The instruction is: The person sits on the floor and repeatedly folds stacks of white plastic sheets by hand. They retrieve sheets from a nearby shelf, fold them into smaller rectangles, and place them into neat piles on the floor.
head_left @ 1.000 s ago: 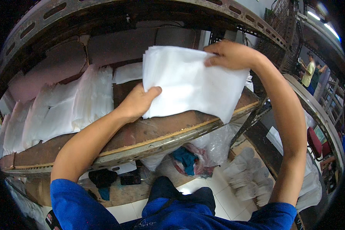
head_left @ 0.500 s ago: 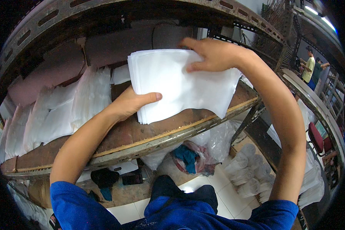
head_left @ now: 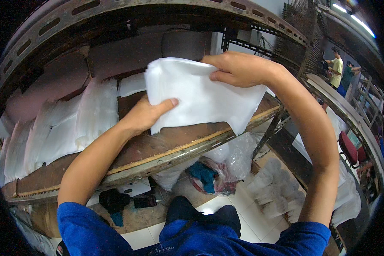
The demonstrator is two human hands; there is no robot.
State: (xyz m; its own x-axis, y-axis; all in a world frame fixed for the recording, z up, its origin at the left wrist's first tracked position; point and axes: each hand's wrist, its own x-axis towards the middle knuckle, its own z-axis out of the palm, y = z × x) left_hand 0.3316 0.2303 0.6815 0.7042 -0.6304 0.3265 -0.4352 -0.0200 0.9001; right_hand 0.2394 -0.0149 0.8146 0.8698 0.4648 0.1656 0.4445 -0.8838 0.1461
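Gripping a sheet stack (head_left: 200, 100) in closed left hand (head_left: 146, 115) and closed right hand (head_left: 241, 69); not yet set down, unlike piles (head_left: 97, 112) already on shelf (head_left: 175, 137).

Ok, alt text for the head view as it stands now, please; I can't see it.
A person's left hand and right hand hold a stack of white sheets over a brown shelf, left thumb on its face, right fingers at its upper edge. More whitish stacks rest on the shelf to the left, with clear plastic bags below.
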